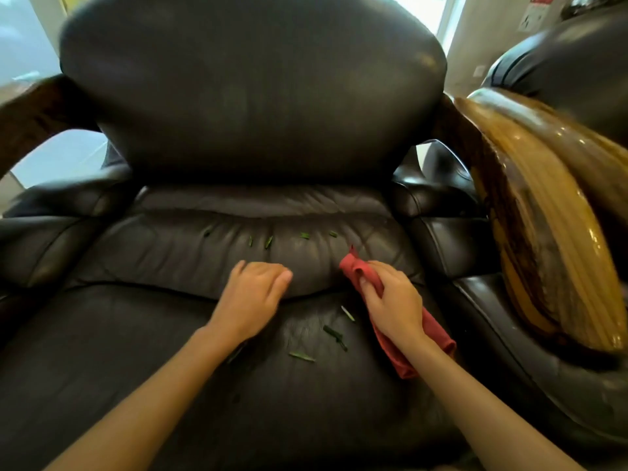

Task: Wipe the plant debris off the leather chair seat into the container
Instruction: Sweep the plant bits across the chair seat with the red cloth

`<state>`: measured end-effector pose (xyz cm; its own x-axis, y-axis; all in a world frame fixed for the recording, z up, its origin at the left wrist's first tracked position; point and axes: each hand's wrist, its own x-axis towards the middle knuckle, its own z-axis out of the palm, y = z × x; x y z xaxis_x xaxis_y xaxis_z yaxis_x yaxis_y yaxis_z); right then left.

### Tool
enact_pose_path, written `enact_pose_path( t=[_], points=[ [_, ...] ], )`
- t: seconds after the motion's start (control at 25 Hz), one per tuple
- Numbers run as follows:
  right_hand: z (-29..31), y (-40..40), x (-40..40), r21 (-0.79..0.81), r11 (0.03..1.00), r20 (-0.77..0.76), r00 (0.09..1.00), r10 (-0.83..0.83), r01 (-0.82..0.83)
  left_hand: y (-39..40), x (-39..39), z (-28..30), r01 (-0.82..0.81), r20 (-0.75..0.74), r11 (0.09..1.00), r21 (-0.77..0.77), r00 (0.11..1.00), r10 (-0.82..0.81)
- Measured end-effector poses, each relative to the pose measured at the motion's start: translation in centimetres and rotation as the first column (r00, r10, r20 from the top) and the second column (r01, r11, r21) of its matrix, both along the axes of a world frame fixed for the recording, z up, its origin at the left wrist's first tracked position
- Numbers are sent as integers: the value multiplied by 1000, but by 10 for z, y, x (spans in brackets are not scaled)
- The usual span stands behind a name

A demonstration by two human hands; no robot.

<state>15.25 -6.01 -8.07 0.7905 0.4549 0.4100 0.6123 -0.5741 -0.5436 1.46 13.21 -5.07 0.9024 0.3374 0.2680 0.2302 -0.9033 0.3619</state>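
A dark leather chair seat [142,351] fills the view. Small green plant bits [268,242] lie along the raised back cushion, and a few longer green pieces [334,334] lie on the front seat between my arms. My right hand [394,300] is shut on a red cloth [390,351], which rests on the seat at the cushion's right end. My left hand [253,295] rests on the seam to the left of it, fingers loosely curled and holding nothing. No container is in view.
The chair's padded backrest [251,90] rises behind the seat. Leather armrests [44,239] flank both sides. A glossy wooden arm [543,239] of a neighbouring dark chair stands close on the right.
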Motion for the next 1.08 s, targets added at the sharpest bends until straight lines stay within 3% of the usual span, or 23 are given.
enact_pose_path(
  t=[0.12,0.24,0.36,0.44,0.56,0.72,0.92,1.08],
  points=[
    [9,14,36,96,991,-30,995,-90,93,56,-18,-12,-126,21,991,-45,992,127],
    [16,32,77,95,984,-44,988,-149,153,99,-27,-28,-170,61,983,-63,983,174],
    [15,60,109,71,995,-43,997,-62,65,119,-27,-47,-136,46,990,37,990,135],
    [9,74,123,-25,999,-35,999,24,-24,122,-25,-55,-116,19,990,79,993,114],
    [-12,74,125,-370,929,-8,1000,7,-10,119,-25,-59,-156,33,986,65,988,154],
    [-18,88,123,-366,931,9,1000,-6,9,118,-23,-58,-176,59,983,51,983,173],
    [-1,134,106,-255,946,-79,979,187,-201,118,-24,-59,-207,133,978,-3,970,206],
    [7,181,78,-252,872,-126,907,401,-420,119,-25,-60,-214,178,976,-32,960,216]
  ],
)
